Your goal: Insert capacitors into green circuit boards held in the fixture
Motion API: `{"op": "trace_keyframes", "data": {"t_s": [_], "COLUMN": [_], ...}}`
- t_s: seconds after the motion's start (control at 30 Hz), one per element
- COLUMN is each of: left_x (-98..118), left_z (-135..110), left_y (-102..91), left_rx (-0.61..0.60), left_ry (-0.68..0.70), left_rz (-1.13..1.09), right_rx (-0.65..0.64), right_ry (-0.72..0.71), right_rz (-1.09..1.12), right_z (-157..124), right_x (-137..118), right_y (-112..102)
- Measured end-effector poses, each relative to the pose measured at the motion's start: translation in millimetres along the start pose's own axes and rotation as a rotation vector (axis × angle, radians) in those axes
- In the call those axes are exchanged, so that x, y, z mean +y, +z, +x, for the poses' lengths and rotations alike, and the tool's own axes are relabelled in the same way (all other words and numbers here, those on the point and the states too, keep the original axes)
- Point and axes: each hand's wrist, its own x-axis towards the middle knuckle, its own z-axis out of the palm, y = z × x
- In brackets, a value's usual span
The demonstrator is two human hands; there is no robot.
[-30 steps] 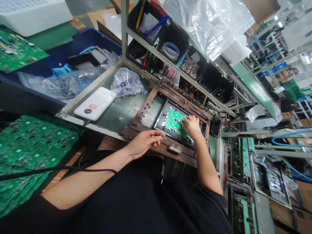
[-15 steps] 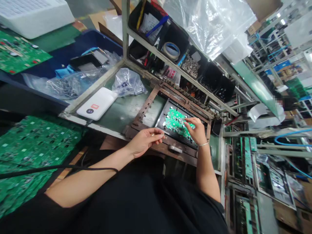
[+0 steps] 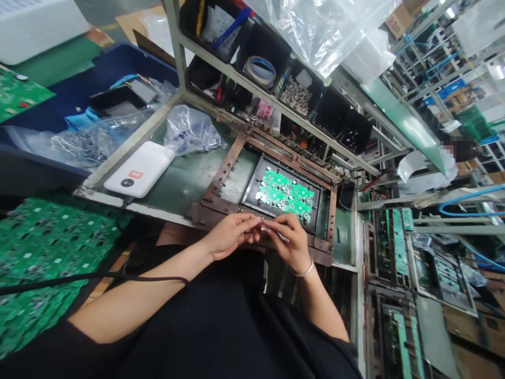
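Note:
A green circuit board [image 3: 284,193] lies in a black tray inside a brown metal frame [image 3: 221,181] on the bench. My left hand [image 3: 231,234] and my right hand [image 3: 288,238] meet fingertip to fingertip just in front of the frame's near rail. Both are pinched closed around something tiny that I cannot make out. A bracelet circles my right wrist. The board is uncovered, with several small parts standing on it.
A white device [image 3: 138,169] and a plastic bag [image 3: 189,131] lie left of the frame. Black bins [image 3: 292,89] with parts and tape line the shelf behind. Stacked green boards [image 3: 51,247] sit at the left; racks of boards [image 3: 398,252] stand at the right.
My right hand has left the circuit board and come back toward me to meet the left hand. The view has shifted slightly to the right.

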Motion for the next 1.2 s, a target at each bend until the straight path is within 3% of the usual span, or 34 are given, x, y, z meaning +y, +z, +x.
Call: {"op": "trace_keyframes", "data": {"t_s": [0.23, 0.47, 0.57, 0.67, 0.83, 1.03, 1.2], "left_x": [-6.1, -8.1, -7.6, -6.5, -6.2, -1.5, -0.5], "left_z": [1.6, 3.4, 1.9, -1.5, -5.3, -5.3, -3.8], "left_y": [1.2, 4.9, 8.4, 10.8, 7.2, 3.0, 2.7], "left_rx": [0.019, 0.046, 0.029, 0.014, -0.063, -0.11, -0.079], "left_ry": [-0.096, -0.124, -0.117, -0.09, -0.06, -0.078, -0.046], "left_rz": [-0.044, 0.016, 0.01, -0.039, -0.057, 0.035, 0.118], "right_rx": [0.004, 0.074, 0.059, 0.062, -0.075, -0.17, -0.231], "right_ry": [-0.073, -0.009, 0.016, 0.102, 0.206, 0.237, 0.2], "right_rz": [-0.059, -0.113, -0.154, -0.322, -0.488, -0.555, -0.601], "right_z": [-12.1, -17.2, -13.5, -8.3, -3.7, -0.7, 5.8], "right_x": [0.7, -9.0, 9.8, 48.9, 100.8, 103.8, 100.2], "right_y": [2.6, -2.5, -10.1, -16.6, -13.6, -10.0, -13.1]}}
